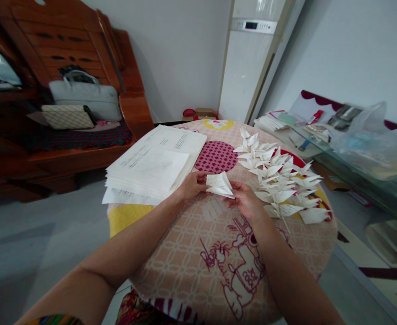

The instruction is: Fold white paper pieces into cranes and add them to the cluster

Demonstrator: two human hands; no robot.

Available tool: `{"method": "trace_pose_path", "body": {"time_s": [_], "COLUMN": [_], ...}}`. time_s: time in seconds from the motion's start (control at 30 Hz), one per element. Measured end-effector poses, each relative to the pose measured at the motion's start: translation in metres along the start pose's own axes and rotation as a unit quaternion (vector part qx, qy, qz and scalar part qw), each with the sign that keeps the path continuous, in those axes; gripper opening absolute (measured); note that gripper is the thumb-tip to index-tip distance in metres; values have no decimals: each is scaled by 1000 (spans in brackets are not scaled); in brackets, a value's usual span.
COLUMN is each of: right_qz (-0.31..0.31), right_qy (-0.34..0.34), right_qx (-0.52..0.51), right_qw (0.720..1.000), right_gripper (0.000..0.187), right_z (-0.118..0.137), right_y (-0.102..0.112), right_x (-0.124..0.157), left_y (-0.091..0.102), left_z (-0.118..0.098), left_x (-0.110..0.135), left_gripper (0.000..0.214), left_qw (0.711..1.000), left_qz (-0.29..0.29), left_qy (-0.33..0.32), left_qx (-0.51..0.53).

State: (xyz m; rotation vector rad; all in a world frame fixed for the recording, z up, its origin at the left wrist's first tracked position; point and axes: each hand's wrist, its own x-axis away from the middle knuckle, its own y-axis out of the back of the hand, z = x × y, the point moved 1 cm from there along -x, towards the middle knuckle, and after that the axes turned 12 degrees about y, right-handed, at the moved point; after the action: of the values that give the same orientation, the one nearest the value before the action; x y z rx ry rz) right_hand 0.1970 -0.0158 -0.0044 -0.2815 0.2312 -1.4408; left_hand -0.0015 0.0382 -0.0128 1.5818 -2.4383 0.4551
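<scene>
Left hand (192,186): fingers pinched on one end of the folded paper (219,184)
Right hand (244,198): fingers closed on the other end
Folded paper: up between both hands over the table (174,257), looks only partway done imo
Pointy folds (281,178): big bunch on the right side, finished I'd guess
Sheets (147,158): thick flat stack on the left, so probably plenty left

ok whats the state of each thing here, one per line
left hand: pinching the folded paper
right hand: gripping its other side
folded paper: creased, held above the table
paper stack: flat, edges uneven
origami pieces: folded, clustered
gray handbag: upright
clear plastic bag: crumpled
air conditioner: display dark
</scene>
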Motion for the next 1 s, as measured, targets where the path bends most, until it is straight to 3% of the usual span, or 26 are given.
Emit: {"method": "trace_pose_path", "body": {"time_s": [0.2,0.33,0.4,0.57,0.7,0.77,0.87,1.0], "right_qz": [-54,-82,-79,-76,-70,-71,-68,-57], "right_qy": [18,48,78,91,74,77,83,108], "right_qx": [99,284,400,654,720,732,733,690], "right_qw": [993,954,910,747,686,673,671,713], "right_gripper": [50,37,29,14,13,14,13,10], "right_z": [-4,-5,-2,7,10,11,11,7], "right_y": [-3,1,3,-2,-5,-6,-5,-3], "right_x": [1,0,0,2,4,4,4,2], "left_y": [0,-1,-3,-11,-15,-16,-17,-19], "left_z": [2,1,0,-3,-5,-4,0,2], "left_x": [1,5,8,15,17,17,16,15], "left_gripper": [65,68,68,59,27,22,34,30], "left_qw": [997,982,969,916,846,817,782,772], "left_qz": [6,-10,-20,-93,-116,-93,-67,-28], "left_qy": [-29,-66,-83,-179,-266,-293,-330,-343], "left_qx": [-68,-174,-231,-346,-447,-488,-525,-534]}}
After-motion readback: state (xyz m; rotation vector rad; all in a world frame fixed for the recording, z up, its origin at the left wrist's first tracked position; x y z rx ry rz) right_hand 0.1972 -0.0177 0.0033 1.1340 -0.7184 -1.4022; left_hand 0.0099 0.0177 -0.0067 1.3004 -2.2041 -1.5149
